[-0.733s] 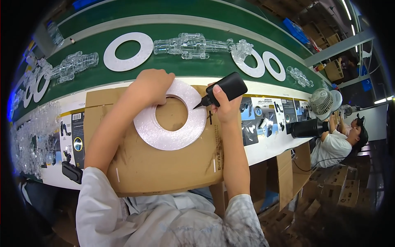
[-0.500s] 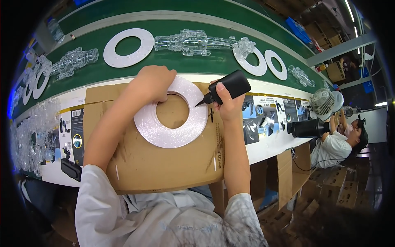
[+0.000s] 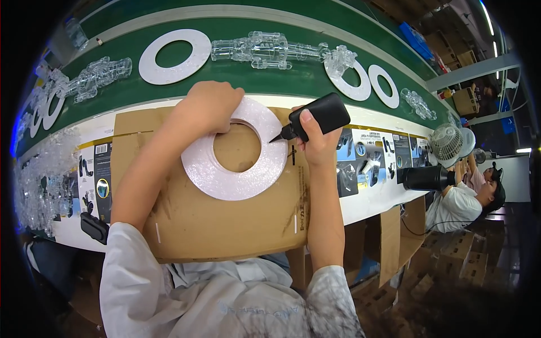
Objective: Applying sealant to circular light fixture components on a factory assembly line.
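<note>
A white, glittery flat ring [image 3: 205, 179] lies on a sheet of brown cardboard [image 3: 225, 231] in front of me. It appears to be a stack of rings, judging by the layered inner edge. My left hand [image 3: 211, 107] is closed over its upper left part, with the fingertips bent down at the hole. In my right hand [image 3: 318, 141] is a black squeeze bottle [image 3: 324, 115] with a pointed nozzle. The bottle tilts down to the left, and its tip is at the ring's right face, touching or just above it; I cannot tell which.
On the green belt [image 3: 236, 81] beyond lie more white rings [image 3: 147, 62] and clear, ribbed plastic parts [image 3: 265, 50]. Clear plastic pieces [image 3: 48, 174] are heaped at left. A fan [image 3: 448, 143], a black cylinder [image 3: 428, 177] and a person [image 3: 465, 203] are at right.
The view has shifted slightly. Both hands keep their grips, and the bottle's tip remains at the right part of the ring, with only a slight move.
</note>
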`<action>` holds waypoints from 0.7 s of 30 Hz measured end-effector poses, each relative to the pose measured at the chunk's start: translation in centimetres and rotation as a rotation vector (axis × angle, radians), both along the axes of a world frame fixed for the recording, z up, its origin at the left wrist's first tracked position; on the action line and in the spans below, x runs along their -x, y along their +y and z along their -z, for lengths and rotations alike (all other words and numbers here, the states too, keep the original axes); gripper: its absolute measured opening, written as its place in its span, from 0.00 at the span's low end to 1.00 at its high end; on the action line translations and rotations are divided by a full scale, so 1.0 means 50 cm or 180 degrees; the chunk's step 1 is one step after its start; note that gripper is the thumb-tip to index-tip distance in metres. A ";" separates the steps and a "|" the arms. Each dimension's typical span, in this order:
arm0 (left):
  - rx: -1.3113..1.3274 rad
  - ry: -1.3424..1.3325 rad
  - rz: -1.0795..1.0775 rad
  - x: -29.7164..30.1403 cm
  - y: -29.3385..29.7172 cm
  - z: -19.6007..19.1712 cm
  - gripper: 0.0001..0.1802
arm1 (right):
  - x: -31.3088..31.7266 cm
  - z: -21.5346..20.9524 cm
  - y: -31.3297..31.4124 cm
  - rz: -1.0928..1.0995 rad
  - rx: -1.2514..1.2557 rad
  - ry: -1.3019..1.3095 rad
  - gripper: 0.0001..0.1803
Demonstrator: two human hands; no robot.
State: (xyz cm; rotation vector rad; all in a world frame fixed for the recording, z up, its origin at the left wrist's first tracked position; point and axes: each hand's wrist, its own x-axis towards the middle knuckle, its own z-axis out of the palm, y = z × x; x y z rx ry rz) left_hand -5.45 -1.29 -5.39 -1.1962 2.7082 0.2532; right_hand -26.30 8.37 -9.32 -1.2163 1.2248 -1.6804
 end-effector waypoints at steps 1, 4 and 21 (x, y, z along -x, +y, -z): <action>-0.0157 -0.0171 -0.0037 0.003 -0.001 -0.002 0.29 | 0.000 0.000 0.000 0.0026 -0.0020 -0.0031 0.16; -0.0179 -0.0190 -0.0024 0.008 -0.005 0.003 0.30 | 0.001 0.000 0.001 0.0043 -0.0037 -0.0051 0.16; -0.0174 -0.0274 0.0016 0.019 0.000 -0.002 0.30 | 0.021 0.014 0.011 -0.0043 0.0049 -0.0142 0.20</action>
